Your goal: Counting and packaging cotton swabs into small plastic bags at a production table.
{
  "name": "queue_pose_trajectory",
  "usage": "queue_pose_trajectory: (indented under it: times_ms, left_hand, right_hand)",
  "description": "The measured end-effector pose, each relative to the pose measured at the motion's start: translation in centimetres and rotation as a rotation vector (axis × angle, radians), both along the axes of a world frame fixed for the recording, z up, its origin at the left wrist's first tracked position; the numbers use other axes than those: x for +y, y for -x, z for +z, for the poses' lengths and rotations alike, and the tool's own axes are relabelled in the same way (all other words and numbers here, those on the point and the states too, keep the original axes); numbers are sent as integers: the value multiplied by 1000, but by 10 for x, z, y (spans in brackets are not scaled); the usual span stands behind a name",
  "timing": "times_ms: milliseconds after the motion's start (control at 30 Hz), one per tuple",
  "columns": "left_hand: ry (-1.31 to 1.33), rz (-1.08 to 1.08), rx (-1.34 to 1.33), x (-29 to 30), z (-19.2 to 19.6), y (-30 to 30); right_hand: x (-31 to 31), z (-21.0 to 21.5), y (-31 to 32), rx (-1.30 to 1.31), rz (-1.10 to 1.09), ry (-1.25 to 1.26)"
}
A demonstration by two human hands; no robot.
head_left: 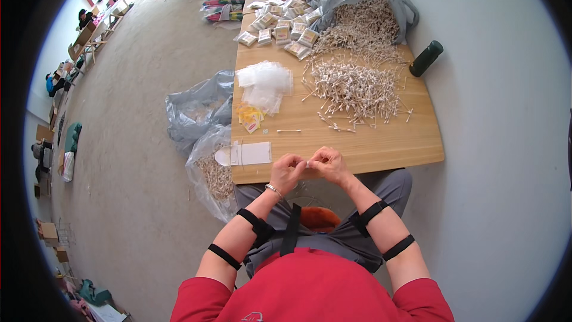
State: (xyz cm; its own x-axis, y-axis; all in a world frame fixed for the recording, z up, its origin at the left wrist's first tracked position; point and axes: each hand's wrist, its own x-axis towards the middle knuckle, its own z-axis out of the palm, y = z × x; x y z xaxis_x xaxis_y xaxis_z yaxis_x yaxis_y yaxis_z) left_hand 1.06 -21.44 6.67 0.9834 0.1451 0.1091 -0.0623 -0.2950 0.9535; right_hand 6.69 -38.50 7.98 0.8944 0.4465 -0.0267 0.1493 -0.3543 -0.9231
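Over the near edge of the wooden table (333, 146), my left hand (286, 173) and my right hand (329, 166) meet with their fingertips pinched close together. Something small and whitish shows between them, too small to name. Left of my left hand lies a white card-like strip (256, 153). A single cotton swab (289, 130) rests just beyond my hands. Farther off is a loose pile of cotton swabs (357, 92). Clear plastic bags (267, 80) lie stacked at the left, with yellow printed cards (250, 120) below them.
Filled small packets (282, 34) cover the far left of the table. A grey plastic bag (408, 9) spills more swabs beside them. A dark green bottle (426, 58) stands by the wall. Open bags (199, 104) of material sit on the floor against the table's left side.
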Motion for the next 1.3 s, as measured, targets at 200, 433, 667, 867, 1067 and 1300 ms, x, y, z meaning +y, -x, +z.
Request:
queue_pose_trajectory:
  times_ms: [200,433,667,867,1067,1300]
  left_hand:
    - [405,-30,330,6,-8,-7]
    - [158,-38,76,6,-4,-2]
    - [-508,-67,-466,6,21,4]
    - [-687,-91,-607,11,21,6]
    - [-306,-27,-177,3,14,13]
    - [-318,-116,-17,1,14,6]
  right_hand:
    - [3,-2,-8,458,-10,-254]
    - [-3,1,4,-67,43,-173]
    - [-11,17,12,-875,94,203]
    - [-11,21,13,-1067,113,293]
    - [-16,14,13,-625,118,85]
    - [-5,8,14,-32,-22,-85]
